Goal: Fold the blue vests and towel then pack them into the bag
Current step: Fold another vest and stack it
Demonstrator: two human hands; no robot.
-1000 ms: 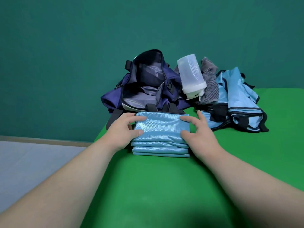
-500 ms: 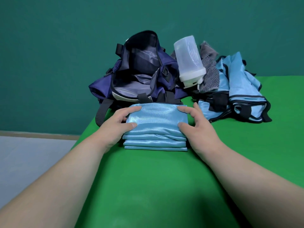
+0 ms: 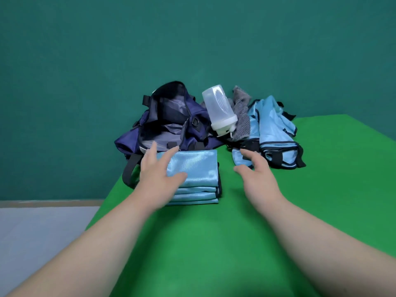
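Now left hand (image 3: pixel 158 174) flat, open on folded vest stack (image 3: pixel 197 168), right hand (image 3: pixel 255 174) open beside it

wall (image 3: pixel 85 61): plain teal | floor (image 3: pixel 38 228): pale grey | table (image 3: pixel 214 254): bright green top

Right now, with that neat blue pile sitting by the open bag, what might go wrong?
1. The folded stack has only the left hand on it; lifted one-handed, its layers may slide apart.
2. The bottle leans tilted against the bag; nudging the bag could topple it.
3. The right hand hovers near the unfolded vests, whose straps might snag.
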